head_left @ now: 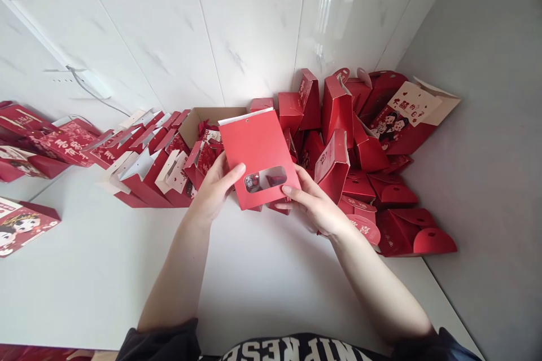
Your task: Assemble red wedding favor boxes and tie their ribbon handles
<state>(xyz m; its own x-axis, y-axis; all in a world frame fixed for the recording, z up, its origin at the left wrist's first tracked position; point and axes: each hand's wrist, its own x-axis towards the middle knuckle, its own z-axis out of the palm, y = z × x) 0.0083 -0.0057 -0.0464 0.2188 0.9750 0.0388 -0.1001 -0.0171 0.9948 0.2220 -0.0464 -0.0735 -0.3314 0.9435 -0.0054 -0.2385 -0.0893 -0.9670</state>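
A red paper gift bag [258, 149] is held up above the white table, tilted, its plain side towards me. Small wrapped items show through the clear window near its lower edge, too unclear to name. My left hand [218, 183] grips the bag's left edge, thumb on the front. On the lower right corner, my right hand [313, 200] is closed with its thumb by the window; some of its fingers go behind the bag. The bag's top edge shows a pale inner side and a small hole.
Red and cream gift bags [148, 180] stand in rows to the left, beside an open cardboard box [195, 124]. Several red gift boxes [393, 186] are heaped at the right against the grey wall. Another printed bag [27, 225] lies at the far left. A cable [91, 90] runs along the tiled wall.
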